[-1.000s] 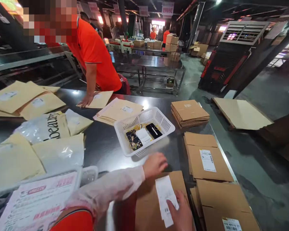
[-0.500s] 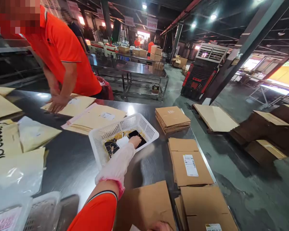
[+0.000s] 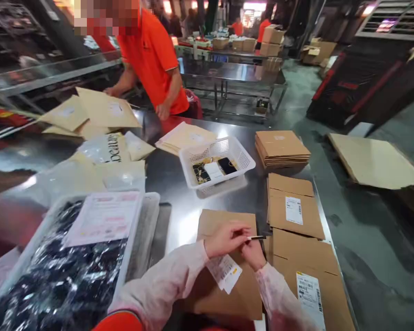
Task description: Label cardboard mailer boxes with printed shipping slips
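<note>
Both of my hands meet above a flat brown carton [image 3: 239, 299] on the metal table. My left hand [image 3: 227, 239] is closed, its fingertips pinching a thin dark pen-like stick [image 3: 258, 237] with a pale end. Just below it, my right hand [image 3: 253, 253] is closed with its fingers against the left fingertips; what it holds is hidden. White printed labels [image 3: 225, 271] show beneath my left hand, over the carton; I cannot tell whether they are held. Beyond stands a white perforated basket [image 3: 243, 158] holding black patterned items [image 3: 202, 173] and a white piece [image 3: 214, 170].
Flat cartons [image 3: 295, 188] with labels and a carton stack [image 3: 281, 143] line the right edge. To the left, a white bin [image 3: 131, 257] holds dark shiny plastic-wrapped goods. Padded envelopes [image 3: 188, 135] lie across the table, where a co-worker [image 3: 155, 59] in orange handles more.
My left hand has left the basket and come back to my right hand over the carton. The view has turned left and down. The co-worker's hands have moved apart, one raising an envelope.
</note>
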The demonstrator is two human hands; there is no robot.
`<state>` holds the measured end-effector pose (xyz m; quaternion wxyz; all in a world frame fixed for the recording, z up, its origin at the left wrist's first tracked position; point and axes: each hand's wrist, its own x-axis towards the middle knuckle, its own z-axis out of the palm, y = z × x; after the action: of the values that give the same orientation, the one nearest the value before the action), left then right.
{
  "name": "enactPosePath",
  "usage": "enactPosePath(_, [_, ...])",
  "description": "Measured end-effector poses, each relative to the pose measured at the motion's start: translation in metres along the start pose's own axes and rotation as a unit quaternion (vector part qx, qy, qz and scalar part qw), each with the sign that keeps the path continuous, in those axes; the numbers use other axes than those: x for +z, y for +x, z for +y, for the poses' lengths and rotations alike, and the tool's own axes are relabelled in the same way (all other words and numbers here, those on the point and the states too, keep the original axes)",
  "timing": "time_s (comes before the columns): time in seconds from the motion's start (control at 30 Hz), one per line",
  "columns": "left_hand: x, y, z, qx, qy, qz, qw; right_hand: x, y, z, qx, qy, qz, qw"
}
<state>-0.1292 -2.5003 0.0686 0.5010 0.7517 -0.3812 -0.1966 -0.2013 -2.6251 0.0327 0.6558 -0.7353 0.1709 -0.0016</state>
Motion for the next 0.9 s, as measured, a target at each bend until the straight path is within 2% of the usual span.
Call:
enactPosePath(0.07, [0.017, -0.042, -0.018, -0.02, 0.122, 0.124, 0.985, -0.005, -0.001, 0.009, 0.034, 0.0, 0.007, 0.999])
enactPosePath(0.1, [0.024, -0.062, -0.029, -0.028, 0.19, 0.154, 0.969, -0.01, -0.001, 0.015, 0.048, 0.007, 0.008, 0.999])
enactPosePath(0.13, [0.031, -0.078, -0.04, -0.023, 0.247, 0.142, 0.958, -0.015, -0.002, 0.021, 0.053, 0.014, 0.013, 0.998])
enactPosePath(0.2, [0.041, -0.098, -0.055, -0.027, 0.325, 0.072, 0.943, -0.024, -0.002, 0.034, 0.04, 0.016, 0.022, 0.999])
enactPosePath(0.27, [0.046, -0.101, -0.061, -0.066, 0.349, 0.0, 0.935, -0.028, -0.004, 0.047, -0.009, -0.027, 0.014, 0.999])
enactPosePath(0.33, [0.043, -0.092, -0.061, -0.119, 0.344, -0.026, 0.931, -0.028, -0.01, 0.061, -0.096, -0.125, -0.034, 0.987])
enactPosePath(0.43, [0.032, -0.076, -0.061, -0.179, 0.328, 0.0, 0.928, -0.026, -0.029, 0.081, -0.229, -0.296, -0.106, 0.921])
enactPosePath(0.5, [0.023, -0.072, -0.064, -0.225, 0.308, 0.038, 0.924, -0.024, -0.042, 0.093, -0.281, -0.378, -0.092, 0.877])
enactPosePath(0.57, [0.013, -0.076, -0.069, -0.275, 0.285, 0.103, 0.912, -0.021, -0.052, 0.102, -0.319, -0.435, -0.056, 0.84])
enactPosePath(0.67, [0.003, -0.094, -0.073, -0.35, 0.251, 0.226, 0.874, -0.015, -0.06, 0.106, -0.348, -0.5, -0.003, 0.793])
enactPosePath(0.77, [0.005, -0.118, -0.073, -0.394, 0.199, 0.31, 0.842, -0.006, -0.063, 0.103, -0.338, -0.537, 0.032, 0.772])
enactPosePath(0.9, [0.034, -0.138, -0.069, -0.404, 0.137, 0.343, 0.837, 0.001, -0.064, 0.103, -0.334, -0.534, 0.032, 0.776])
